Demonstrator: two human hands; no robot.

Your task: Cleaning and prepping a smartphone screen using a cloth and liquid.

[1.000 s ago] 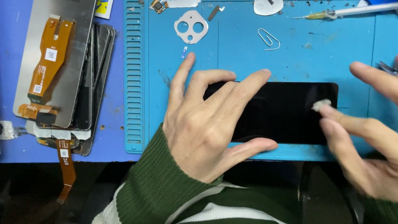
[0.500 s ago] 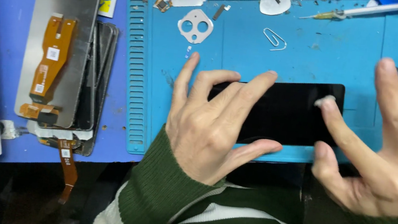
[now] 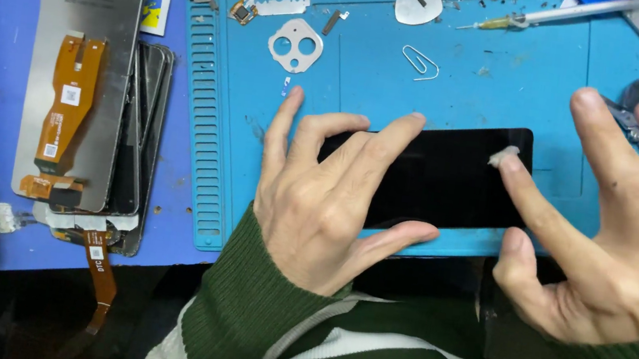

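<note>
Two hands: left hand [image 3: 325, 196] spreading flat, pinning black phone screen [image 3: 449, 183] at frame centre on blue mat [image 3: 468, 92]; right hand [image 3: 613, 240] fingertip pressing white wad [image 3: 504, 155].
Handling: thin, rigid, slick, likely fragile; gripping by long edges is advisable.

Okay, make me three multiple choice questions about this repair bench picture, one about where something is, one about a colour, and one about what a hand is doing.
1. Where does the paperclip lie?
A. On the teal mat, above the black phone screen
B. On the stack of screens at left
C. Under the left hand

2. What colour is the flex cable on the back of the top panel of the left stack?
A. Green
B. Orange
C. White

3. What is the right hand doing?
A. Gripping a screwdriver
B. Resting off the mat
C. Pressing a small white wad onto the screen with one fingertip

Answers: 1 A, it sits on the mat beyond the screen. 2 B, the strip is plainly orange. 3 C, the wad sits under the fingertip.
</note>
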